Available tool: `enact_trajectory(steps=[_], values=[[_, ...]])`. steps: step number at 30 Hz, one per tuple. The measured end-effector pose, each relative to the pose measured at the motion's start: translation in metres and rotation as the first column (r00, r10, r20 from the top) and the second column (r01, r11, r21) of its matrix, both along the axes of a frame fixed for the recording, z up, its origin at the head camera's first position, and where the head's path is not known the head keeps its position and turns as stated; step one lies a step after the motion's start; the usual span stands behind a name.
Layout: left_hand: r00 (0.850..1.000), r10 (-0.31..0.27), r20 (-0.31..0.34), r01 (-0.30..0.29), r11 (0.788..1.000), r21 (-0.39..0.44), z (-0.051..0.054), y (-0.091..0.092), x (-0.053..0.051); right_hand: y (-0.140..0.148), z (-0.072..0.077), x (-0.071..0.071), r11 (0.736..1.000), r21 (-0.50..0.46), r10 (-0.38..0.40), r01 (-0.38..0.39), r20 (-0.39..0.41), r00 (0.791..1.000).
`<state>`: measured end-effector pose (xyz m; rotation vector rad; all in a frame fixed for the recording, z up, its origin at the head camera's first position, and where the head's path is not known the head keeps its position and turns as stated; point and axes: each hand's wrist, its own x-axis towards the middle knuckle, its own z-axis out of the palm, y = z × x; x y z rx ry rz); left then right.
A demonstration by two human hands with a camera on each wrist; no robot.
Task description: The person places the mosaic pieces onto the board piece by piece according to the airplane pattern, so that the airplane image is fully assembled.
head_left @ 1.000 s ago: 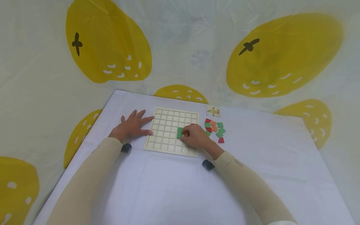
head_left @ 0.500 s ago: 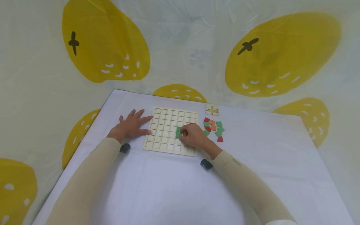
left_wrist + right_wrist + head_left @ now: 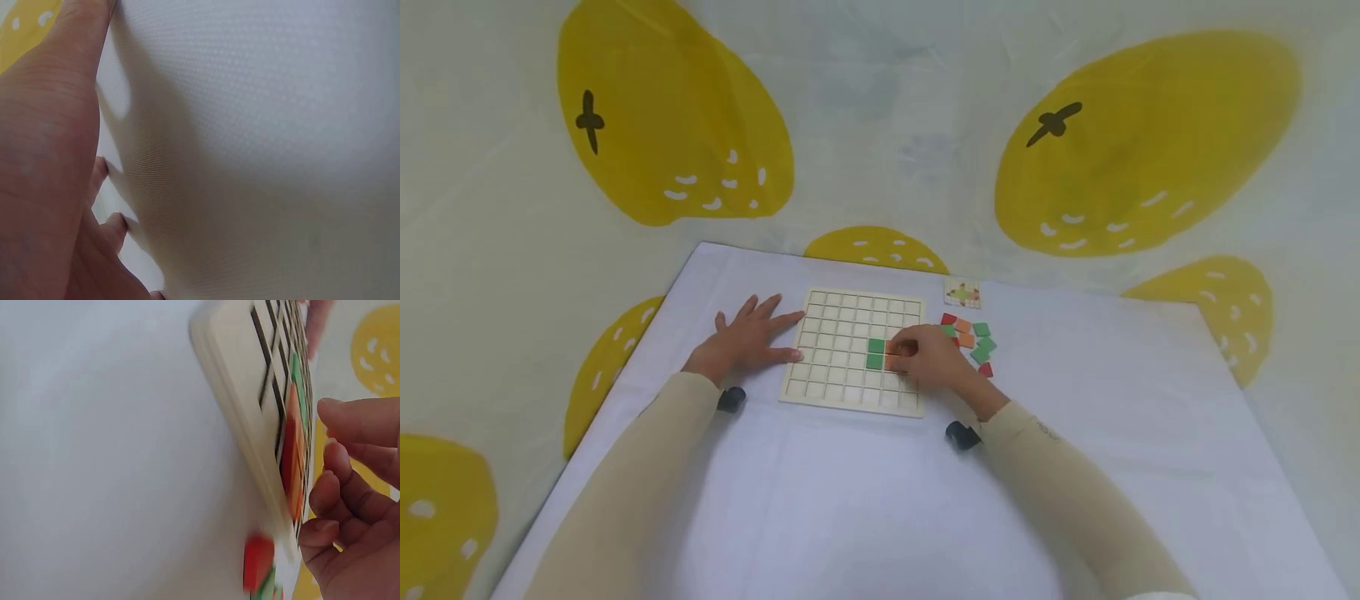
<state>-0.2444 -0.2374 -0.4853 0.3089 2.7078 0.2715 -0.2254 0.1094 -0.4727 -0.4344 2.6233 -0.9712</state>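
Observation:
A cream square grid board (image 3: pixel 835 392) lies on the white-covered table. Two green square tiles (image 3: pixel 875 361) sit one above the other in its cells, with orange tiles (image 3: pixel 891 363) just to their right, partly hidden by my right hand (image 3: pixel 932 358). That hand hovers over the board's right side, fingers loosely bent. In the right wrist view nothing shows between its fingertips, and a gap separates them from the orange and red tiles (image 3: pixel 289 450). My left hand (image 3: pixel 748 337) lies spread on the table, forefinger and thumb tips touching the board's left edge.
Right of the board lies a loose cluster of green tiles (image 3: pixel 981 354), orange tiles (image 3: pixel 966 340) and red tiles (image 3: pixel 986 369). Behind them is a small pattern card (image 3: pixel 962 292). A curtain with yellow fruit prints (image 3: pixel 1150 142) hangs behind the table.
My right hand has moved slightly right, off the green tiles, uncovering both of them and part of the orange tiles. The left hand stays at the board's edge.

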Motion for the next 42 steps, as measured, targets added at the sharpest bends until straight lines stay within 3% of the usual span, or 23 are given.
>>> enact_trajectory(steps=[4, 15, 19, 23, 30, 42], values=[[1.0, -0.002, -0.013, 0.002, 1.0, 0.003, 0.001, -0.001, 0.001, 0.023, 0.003, -0.006, 1.0, -0.012, 0.01, -0.01, -0.02, 1.0], [1.0, 0.002, -0.018, -0.002, 1.0, 0.017, 0.004, -0.001, 0.002, 0.095, 0.01, -0.016, 0.994, 0.073, -0.081, 0.078, 0.036, 0.996], [1.0, 0.0, -0.021, 0.0, 1.0, 0.019, 0.002, -0.001, 0.0, 0.121, 0.009, -0.02, 0.994, 0.1, -0.048, 0.047, 0.009, 0.999], [1.0, 0.003, -0.017, -0.003, 1.0, 0.01, 0.0, -0.002, -0.001, 0.14, 0.006, -0.023, 0.992, 0.123, -0.032, 0.027, 0.034, 0.999], [1.0, 0.004, -0.006, -0.004, 1.0, 0.008, -0.002, -0.003, -0.001, 0.148, -0.001, -0.027, 0.99, 0.141, -0.036, 0.02, 0.109, 0.993], [1.0, -0.002, -0.003, 0.002, 1.0, 0.012, 0.0, -0.002, 0.002, 0.143, -0.006, -0.026, 0.976, 0.209, -0.081, 0.057, 0.108, 0.991]])
